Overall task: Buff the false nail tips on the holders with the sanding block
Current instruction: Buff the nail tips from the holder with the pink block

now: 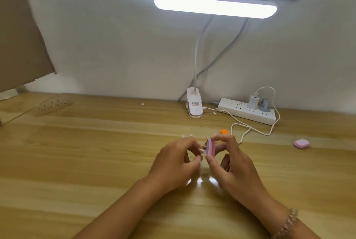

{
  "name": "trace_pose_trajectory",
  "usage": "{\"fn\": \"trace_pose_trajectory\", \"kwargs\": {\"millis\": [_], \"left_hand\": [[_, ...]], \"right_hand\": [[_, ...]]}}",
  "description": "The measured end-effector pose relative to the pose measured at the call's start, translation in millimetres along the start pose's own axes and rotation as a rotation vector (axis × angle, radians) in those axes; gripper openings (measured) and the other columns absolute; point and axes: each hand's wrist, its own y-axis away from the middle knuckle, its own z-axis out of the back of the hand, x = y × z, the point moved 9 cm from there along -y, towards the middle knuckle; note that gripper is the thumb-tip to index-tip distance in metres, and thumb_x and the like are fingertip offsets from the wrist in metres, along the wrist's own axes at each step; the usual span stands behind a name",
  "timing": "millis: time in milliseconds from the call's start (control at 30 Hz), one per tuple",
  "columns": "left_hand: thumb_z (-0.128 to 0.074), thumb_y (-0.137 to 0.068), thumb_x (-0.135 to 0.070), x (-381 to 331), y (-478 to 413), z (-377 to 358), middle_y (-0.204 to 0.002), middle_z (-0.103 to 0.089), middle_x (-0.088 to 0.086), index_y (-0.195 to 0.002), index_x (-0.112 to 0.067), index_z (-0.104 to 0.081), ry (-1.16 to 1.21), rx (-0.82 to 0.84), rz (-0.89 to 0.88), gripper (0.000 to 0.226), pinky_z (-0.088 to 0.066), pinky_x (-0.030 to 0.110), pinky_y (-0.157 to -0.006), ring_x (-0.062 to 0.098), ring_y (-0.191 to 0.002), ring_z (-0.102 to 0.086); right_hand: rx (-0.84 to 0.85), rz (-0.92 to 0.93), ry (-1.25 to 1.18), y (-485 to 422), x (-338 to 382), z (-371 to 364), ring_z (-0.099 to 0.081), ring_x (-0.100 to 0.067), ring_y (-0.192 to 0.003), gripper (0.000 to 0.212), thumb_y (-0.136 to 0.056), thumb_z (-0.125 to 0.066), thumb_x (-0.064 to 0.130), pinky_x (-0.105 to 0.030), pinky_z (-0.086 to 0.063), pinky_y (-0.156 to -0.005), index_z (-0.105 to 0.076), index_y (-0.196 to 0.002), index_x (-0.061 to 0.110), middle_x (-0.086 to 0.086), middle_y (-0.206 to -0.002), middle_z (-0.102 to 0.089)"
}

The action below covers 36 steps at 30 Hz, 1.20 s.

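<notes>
Fingers (221, 138) of the right hand (237, 169) pinch the pink-and-purple foam sanding block (211, 147), likely light and squashy, by its edges, beside the small pale false nail tip (201, 150) pinched by the left hand (175, 163) over the wooden table (96, 152).

Over a wooden table (77, 152), the right hand (234, 163) pinches a pink-and-purple sanding block (210, 147) against a nail tip holder that the left hand (173, 163) grips.
</notes>
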Motion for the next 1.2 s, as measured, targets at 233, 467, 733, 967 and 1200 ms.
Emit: {"fn": "trace_pose_trajectory", "kwargs": {"millis": [233,467,733,967,1200], "left_hand": [[-0.072,-0.089,-0.019,17,2,-6,-0.092,-0.060,-0.016,-0.087,-0.041,-0.073,0.175,0.081,0.093,0.022,-0.047,0.028,-0.072,0.005,-0.065,-0.048],[-0.069,-0.090,-0.019,17,1,-11,-0.090,-0.059,-0.017,-0.102,-0.036,-0.077,0.080,0.141,0.068,0.023,-0.038,0.017,-0.069,-0.010,-0.067,-0.051],[-0.069,-0.089,-0.021,18,-1,-12,-0.086,-0.060,-0.018,-0.100,-0.035,-0.077,0.062,0.148,0.069,0.020,-0.039,0.022,-0.070,-0.009,-0.069,-0.052],[-0.070,-0.089,-0.023,21,-1,-13,-0.086,-0.061,-0.019,-0.099,-0.036,-0.077,0.080,0.150,0.075,0.017,-0.043,0.023,-0.072,-0.005,-0.071,-0.055],[-0.070,-0.089,-0.023,21,-3,-14,-0.092,-0.065,-0.016,-0.099,-0.032,-0.077,0.073,0.175,0.095,0.016,-0.053,0.035,-0.084,0.007,-0.087,-0.064]], "right_hand": [[0.066,0.010,0.118,4,1,-7,-0.059,-0.006,-0.054,0.039,-0.081,-0.071,0.038,-0.030,-0.047,-0.054,-0.046,-0.111,0.038,0.025,-0.087,-0.063],[0.103,-0.030,0.176,4,-3,-14,-0.057,-0.001,-0.060,0.043,-0.073,-0.069,0.054,-0.028,-0.046,-0.057,-0.045,-0.104,0.037,0.023,-0.080,-0.064],[0.065,-0.069,0.200,3,-8,-10,-0.059,-0.005,-0.061,0.042,-0.071,-0.070,0.057,-0.030,-0.048,-0.057,-0.047,-0.096,0.034,0.020,-0.072,-0.063],[0.093,-0.062,0.214,3,-4,-14,-0.058,-0.004,-0.060,0.043,-0.069,-0.066,0.063,-0.030,-0.046,-0.055,-0.045,-0.093,0.034,0.021,-0.073,-0.063],[0.146,-0.040,0.294,6,1,-19,-0.059,-0.008,-0.065,0.043,-0.069,-0.058,0.066,-0.034,-0.049,-0.059,-0.042,-0.090,0.032,0.015,-0.070,-0.059]]}}
